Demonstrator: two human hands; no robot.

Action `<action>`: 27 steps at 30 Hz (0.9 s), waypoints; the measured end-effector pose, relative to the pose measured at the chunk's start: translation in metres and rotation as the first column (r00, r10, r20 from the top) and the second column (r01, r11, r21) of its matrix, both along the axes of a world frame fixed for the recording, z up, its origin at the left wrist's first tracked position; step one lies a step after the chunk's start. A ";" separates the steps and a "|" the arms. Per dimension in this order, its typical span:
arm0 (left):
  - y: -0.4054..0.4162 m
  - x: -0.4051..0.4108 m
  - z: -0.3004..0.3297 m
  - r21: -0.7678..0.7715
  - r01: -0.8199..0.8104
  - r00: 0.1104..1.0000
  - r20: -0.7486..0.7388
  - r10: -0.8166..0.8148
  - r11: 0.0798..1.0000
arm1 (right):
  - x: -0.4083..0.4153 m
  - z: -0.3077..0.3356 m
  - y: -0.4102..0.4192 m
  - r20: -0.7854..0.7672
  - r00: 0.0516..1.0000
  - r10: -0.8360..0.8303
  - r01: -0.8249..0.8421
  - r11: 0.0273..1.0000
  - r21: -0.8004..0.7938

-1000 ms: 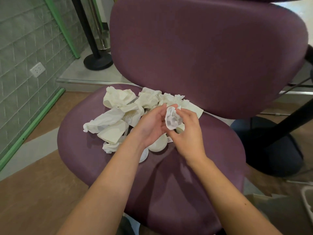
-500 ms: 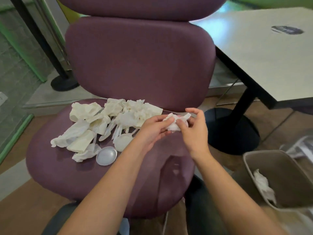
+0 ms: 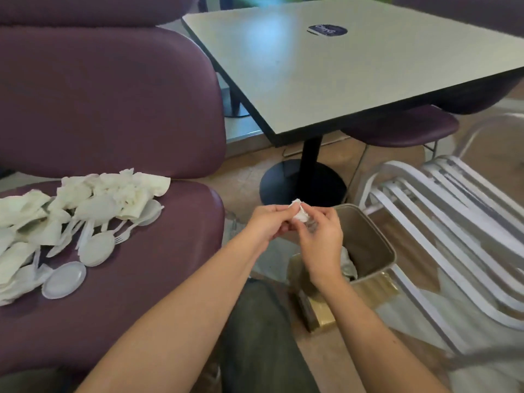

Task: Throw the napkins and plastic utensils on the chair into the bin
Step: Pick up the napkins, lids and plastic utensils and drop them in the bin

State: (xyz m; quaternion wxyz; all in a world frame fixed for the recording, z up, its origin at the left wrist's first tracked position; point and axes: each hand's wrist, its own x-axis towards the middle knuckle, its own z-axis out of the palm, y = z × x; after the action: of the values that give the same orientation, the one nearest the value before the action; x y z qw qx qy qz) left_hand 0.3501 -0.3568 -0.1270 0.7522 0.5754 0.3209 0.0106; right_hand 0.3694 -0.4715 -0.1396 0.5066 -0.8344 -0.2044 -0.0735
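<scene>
A pile of napkins and plastic utensils lies on the left part of the purple chair seat, against the backrest. Past the seat's right edge, the left hand and right hand meet, both pinching one crumpled napkin between fingertips. The napkin is held above the near-left rim of the bin, which stands on the floor. A wad of paper lies inside the bin.
</scene>
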 end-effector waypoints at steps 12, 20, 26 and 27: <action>-0.059 0.043 -0.089 0.380 0.253 0.885 -0.462 -0.055 0.889 | 0.069 -0.057 -0.063 -0.268 0.938 -0.220 0.173 0.967 -0.188; -0.058 0.039 -0.106 0.159 0.156 0.907 -0.414 -0.078 0.975 | 0.078 -0.089 -0.056 -0.554 0.831 -0.050 -0.258 0.848 -0.464; -0.039 0.025 -0.094 0.247 0.074 0.945 -0.328 0.012 0.966 | 0.065 -0.051 -0.027 -0.509 0.861 0.008 -0.193 0.931 -0.311; -0.031 0.020 -0.088 0.272 0.046 0.956 -0.291 0.036 0.961 | 0.060 -0.044 -0.020 -0.493 0.869 0.031 -0.189 0.943 -0.273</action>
State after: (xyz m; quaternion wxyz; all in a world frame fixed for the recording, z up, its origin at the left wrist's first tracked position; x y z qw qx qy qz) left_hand 0.3699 -0.3879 -0.2148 0.6088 0.6705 0.4228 -0.0323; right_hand 0.4291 -0.4918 -0.1838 0.4061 -0.8825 -0.1286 0.1994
